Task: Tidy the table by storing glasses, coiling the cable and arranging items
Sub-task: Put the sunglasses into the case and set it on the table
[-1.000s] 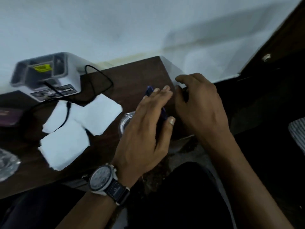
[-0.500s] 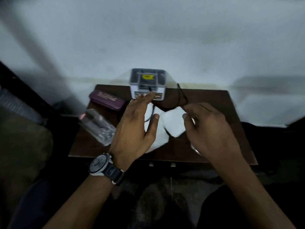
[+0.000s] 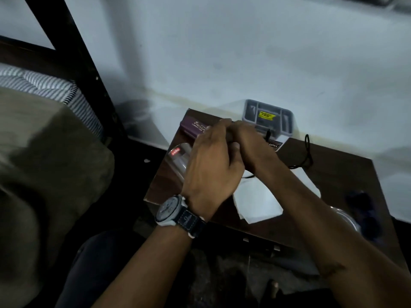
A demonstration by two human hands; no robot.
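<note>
A purple glasses case lies at the table's far left corner. My left hand, with a watch on the wrist, and my right hand meet over its right end, fingers curled onto it and hiding that end. A black cable runs from the grey-white organiser box and loops over the dark wooden table. Dark blue glasses, blurred, lie near the right edge, apart from both hands.
A clear "cello" container lies on its side under my left hand. White tissues are spread mid-table. A clear round lid sits near the front right edge. A bed with a striped mattress is on the left, and a white wall is behind.
My view has swung from the table's right end to its left. Both hands left the blue glasses, crossed over the tissues and closed together on the purple case.
</note>
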